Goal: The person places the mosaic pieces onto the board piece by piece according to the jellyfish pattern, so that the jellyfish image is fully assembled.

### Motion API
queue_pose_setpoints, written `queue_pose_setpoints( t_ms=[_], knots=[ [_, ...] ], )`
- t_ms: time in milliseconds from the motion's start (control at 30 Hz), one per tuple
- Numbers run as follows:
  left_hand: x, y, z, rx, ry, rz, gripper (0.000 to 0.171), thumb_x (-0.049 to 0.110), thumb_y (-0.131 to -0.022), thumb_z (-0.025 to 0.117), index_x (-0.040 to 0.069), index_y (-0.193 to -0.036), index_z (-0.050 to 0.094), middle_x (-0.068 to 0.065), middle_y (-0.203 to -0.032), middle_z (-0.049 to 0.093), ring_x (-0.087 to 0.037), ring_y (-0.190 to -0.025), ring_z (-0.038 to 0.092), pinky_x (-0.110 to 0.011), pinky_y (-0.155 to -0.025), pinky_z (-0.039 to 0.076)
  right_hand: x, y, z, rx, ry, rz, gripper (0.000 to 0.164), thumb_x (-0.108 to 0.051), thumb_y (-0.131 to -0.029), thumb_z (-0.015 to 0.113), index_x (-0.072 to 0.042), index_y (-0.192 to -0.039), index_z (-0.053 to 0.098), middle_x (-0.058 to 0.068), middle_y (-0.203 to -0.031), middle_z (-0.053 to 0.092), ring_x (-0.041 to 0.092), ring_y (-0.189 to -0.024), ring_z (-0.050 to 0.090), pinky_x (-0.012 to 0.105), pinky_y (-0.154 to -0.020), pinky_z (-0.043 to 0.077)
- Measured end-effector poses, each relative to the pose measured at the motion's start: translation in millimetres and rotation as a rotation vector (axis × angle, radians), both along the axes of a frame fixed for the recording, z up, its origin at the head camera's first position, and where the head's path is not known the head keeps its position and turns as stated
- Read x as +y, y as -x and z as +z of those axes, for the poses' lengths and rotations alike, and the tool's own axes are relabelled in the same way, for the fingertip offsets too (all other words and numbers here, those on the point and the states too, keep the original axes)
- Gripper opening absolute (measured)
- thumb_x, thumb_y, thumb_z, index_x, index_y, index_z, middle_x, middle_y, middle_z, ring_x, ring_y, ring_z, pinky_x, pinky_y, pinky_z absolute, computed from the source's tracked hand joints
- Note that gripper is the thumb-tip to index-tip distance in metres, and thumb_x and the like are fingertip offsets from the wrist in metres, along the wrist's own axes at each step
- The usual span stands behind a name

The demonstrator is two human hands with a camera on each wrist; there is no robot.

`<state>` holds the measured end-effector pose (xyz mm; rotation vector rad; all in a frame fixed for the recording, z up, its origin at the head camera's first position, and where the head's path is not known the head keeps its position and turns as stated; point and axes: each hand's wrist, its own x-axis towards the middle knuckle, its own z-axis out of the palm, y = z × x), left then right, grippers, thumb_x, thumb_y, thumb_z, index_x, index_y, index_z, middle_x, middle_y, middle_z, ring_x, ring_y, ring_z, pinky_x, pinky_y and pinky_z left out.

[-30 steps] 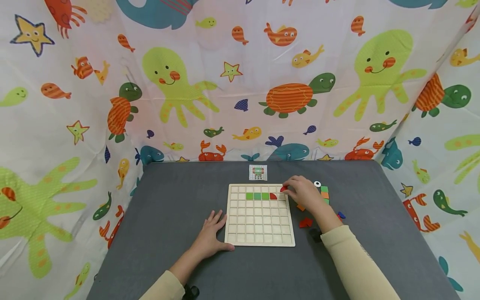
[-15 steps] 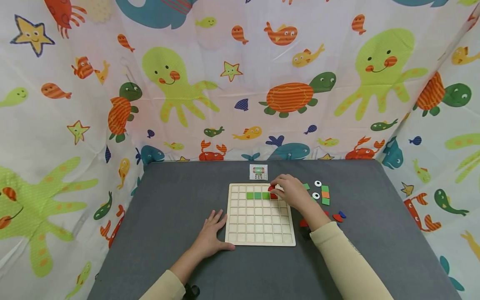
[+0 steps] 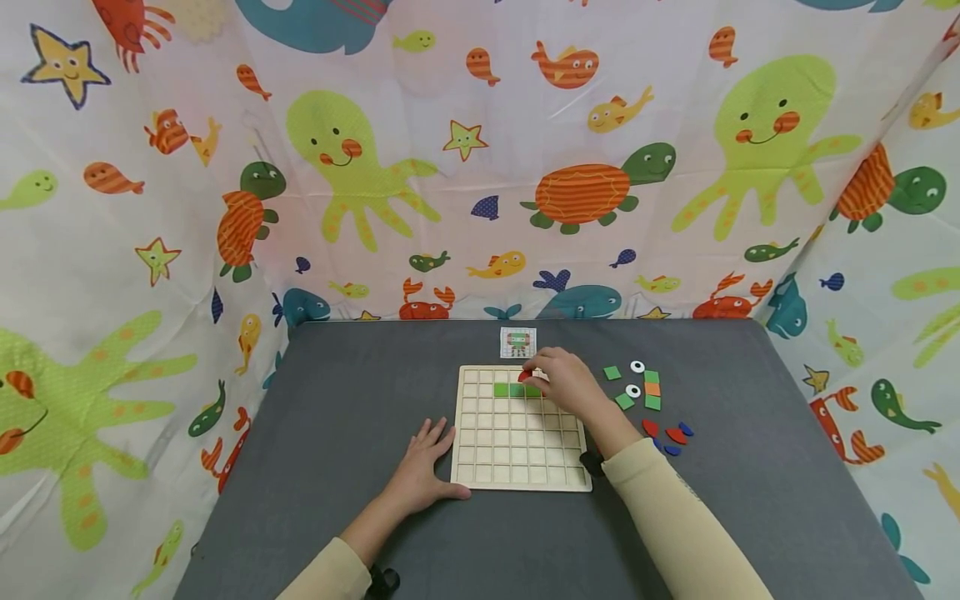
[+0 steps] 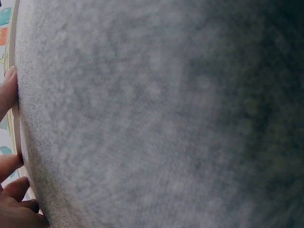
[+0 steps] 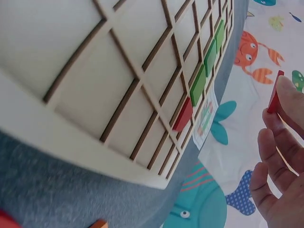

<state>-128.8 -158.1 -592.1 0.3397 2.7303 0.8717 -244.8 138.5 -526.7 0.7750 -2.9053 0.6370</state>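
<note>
A pale wooden grid board (image 3: 517, 458) lies on the grey table. My left hand (image 3: 422, 473) rests against its left side, fingers spread and thumb at the near left corner. Between thumb and forefinger, my right hand (image 3: 567, 385) pinches a thin red piece (image 5: 274, 92), held above the board's far edge. Green square tiles (image 5: 198, 85) sit in a row of cells, with a red tile (image 5: 184, 115) at the row's right end. In the head view, my right hand partly covers that end. The left wrist view shows mostly blurred grey cloth and some fingertips (image 4: 10, 73).
Just behind the board lies a small picture card (image 3: 518, 342). Loose pieces are spread to the right: green tiles (image 3: 612, 372), an orange tile (image 3: 652, 389), white rings (image 3: 637, 367), red pieces (image 3: 676, 436) and blue pieces (image 3: 672, 451). A patterned curtain (image 3: 480, 167) hangs behind the table.
My right hand has moved left along the board's far edge, carrying the red piece from the right corner to above the green row. My left hand stays in place.
</note>
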Motion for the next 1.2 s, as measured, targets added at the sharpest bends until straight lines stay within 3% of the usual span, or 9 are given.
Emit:
queue_pose_setpoints(
  t_ms=[433,1200],
  knots=[
    [0.2,1.7,-0.8,-0.012,-0.007,0.011,0.114,0.056,-0.066,0.09,0.012,-0.157,0.037,-0.009,-0.168,0.023,-0.036,-0.157,0.007,-0.061,-0.123,0.016,-27.5,6.6,-12.3,-0.105,0.039,0.016,0.023,-0.025,-0.094,0.074,-0.014,-0.113,0.076,0.004,-0.11,0.07,0.023,-0.102,0.066,0.043,-0.09,0.056],
    [1.1,0.4,0.1,0.0,0.001,0.014,0.114,0.054,-0.065,0.091,0.009,-0.156,0.039,-0.012,-0.167,0.026,-0.039,-0.156,0.011,-0.062,-0.122,0.018,-61.7,13.3,-24.7,-0.075,-0.005,0.03,0.021,-0.029,-0.092,0.076,-0.015,-0.108,0.077,0.0,-0.106,0.073,0.021,-0.098,0.068,0.041,-0.089,0.056]
  ],
)
